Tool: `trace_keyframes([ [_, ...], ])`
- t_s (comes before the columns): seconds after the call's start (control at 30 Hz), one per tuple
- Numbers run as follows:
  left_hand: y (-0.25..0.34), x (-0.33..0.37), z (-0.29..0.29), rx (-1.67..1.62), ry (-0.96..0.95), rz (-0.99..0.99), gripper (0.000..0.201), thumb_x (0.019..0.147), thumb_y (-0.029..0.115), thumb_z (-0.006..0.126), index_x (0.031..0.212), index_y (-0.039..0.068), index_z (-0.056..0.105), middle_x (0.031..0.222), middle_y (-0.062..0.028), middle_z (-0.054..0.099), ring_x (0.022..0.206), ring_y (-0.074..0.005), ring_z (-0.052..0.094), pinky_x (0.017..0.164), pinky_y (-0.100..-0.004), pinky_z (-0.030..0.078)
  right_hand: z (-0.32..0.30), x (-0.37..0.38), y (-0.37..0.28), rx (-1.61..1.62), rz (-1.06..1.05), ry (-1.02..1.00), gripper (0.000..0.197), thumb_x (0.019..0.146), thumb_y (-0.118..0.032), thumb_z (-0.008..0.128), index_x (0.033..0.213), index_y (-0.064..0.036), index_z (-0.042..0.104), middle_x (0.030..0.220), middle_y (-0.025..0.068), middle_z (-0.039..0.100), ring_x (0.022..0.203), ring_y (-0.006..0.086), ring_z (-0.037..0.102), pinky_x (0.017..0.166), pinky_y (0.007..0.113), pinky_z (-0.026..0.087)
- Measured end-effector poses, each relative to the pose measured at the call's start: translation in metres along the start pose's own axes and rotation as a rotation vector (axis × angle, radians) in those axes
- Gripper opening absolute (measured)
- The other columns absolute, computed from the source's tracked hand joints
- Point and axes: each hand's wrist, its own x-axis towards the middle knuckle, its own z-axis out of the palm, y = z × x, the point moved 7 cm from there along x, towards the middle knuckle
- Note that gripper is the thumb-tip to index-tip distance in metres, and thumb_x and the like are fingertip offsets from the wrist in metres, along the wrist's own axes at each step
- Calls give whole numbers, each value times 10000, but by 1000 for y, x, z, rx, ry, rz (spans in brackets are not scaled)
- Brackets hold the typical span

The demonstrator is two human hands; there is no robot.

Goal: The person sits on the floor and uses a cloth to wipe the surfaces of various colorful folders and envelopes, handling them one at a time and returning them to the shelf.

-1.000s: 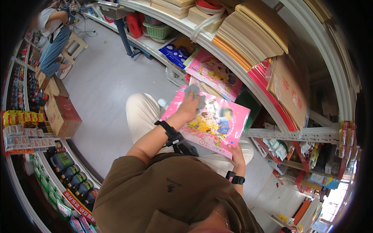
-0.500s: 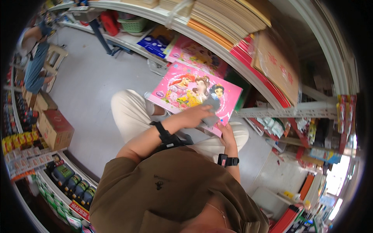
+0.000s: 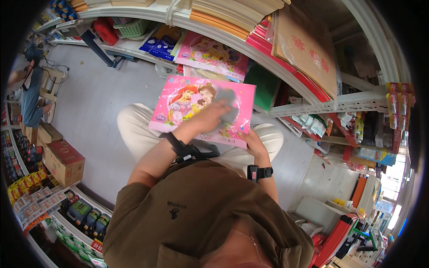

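Observation:
A flat pink package (image 3: 163, 108) printed with cartoon princesses lies tilted over my lap, above my bent legs. My left hand (image 3: 209, 117) presses a grey cloth (image 3: 229, 106) against the right part of its face; hand and cloth are blurred by motion. At the package's lower right corner my right hand (image 3: 254, 142) grips the edge, with the thumb on the front and the other fingers mostly hidden behind. Just beyond, on the low shelf, lies a similar pink package (image 3: 212, 54).
A white metal shelf (image 3: 170, 17) with stacked brown envelopes (image 3: 239, 15) curves overhead in front. Beside the second package are blue packets (image 3: 163, 42) and a green basket (image 3: 132, 29). Cardboard boxes (image 3: 67, 163) and dark bottles (image 3: 91, 219) stand at left. Far left, another person (image 3: 32, 100) sits on a stool.
My left hand has moved the cloth from near the package's lower right corner up across its right part. The package has turned a little. My right hand keeps its hold.

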Motion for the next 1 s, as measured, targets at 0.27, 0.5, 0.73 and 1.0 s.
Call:
trace_keyframes([
  [0.27, 16, -9, 16, -57, -141, 9, 578, 721, -95, 500, 1268, 87, 553, 1394, -187, 442, 1280, -357, 414, 1073, -388, 345, -23, -1, 0, 154, -115, 213, 381, 952, -90, 509, 1317, -16, 431, 1247, 87, 550, 1116, 195, 563, 950, 341, 475],
  [0.5, -38, -38, -47, -33, 147, -176, 584, 708, -100, 488, 1264, 69, 553, 1364, -198, 466, 1263, -370, 438, 1050, -390, 367, -61, 35, -6, 166, -131, 377, 342, 957, -91, 511, 1287, -28, 448, 1212, 75, 566, 1099, 189, 574, 926, 338, 494],
  [0.73, -69, -73, -72, -93, 284, -346, 539, 731, -92, 505, 1249, 47, 552, 1366, -198, 465, 1277, -360, 431, 1064, -372, 348, -66, 143, -51, 141, -118, 258, 342, 949, -115, 534, 1279, -64, 462, 1188, 50, 579, 1051, 164, 581, 867, 320, 501],
  [1.0, -93, -88, -75, -35, 252, -488, 546, 733, -103, 522, 1255, 53, 552, 1369, -211, 464, 1295, -361, 417, 1087, -379, 313, -99, 231, -68, 17, -75, 442, 402, 953, -334, 543, 1261, -96, 442, 1197, 56, 568, 1014, 196, 608, 835, 352, 517],
])
